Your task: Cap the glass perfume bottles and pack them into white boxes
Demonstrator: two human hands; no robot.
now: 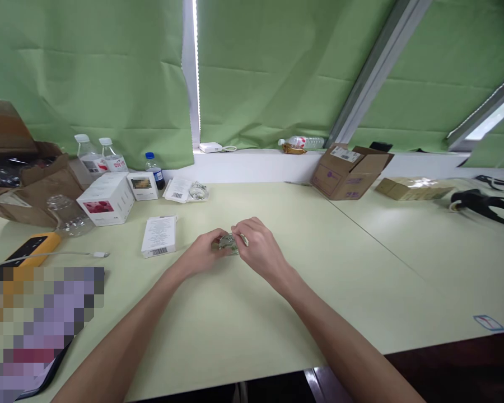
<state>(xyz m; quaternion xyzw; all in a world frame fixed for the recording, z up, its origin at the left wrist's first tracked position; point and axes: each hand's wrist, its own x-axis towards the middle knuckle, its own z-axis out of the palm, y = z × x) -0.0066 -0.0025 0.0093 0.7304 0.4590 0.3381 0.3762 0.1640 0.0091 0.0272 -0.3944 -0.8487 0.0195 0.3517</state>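
Carton (159, 235) lies nearby; left hand (204, 250) and right hand (256, 243) hold clear object (227, 243).

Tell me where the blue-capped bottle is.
In the head view, the blue-capped bottle stands left of centre at the back of the table, partly behind the small white box with a picture.

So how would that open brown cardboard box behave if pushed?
The cardboard box would probably slide, not roll, given its flat sides. Its open flaps look likely to bend if grabbed. Being cardboard, it may be light, though its contents are hidden.
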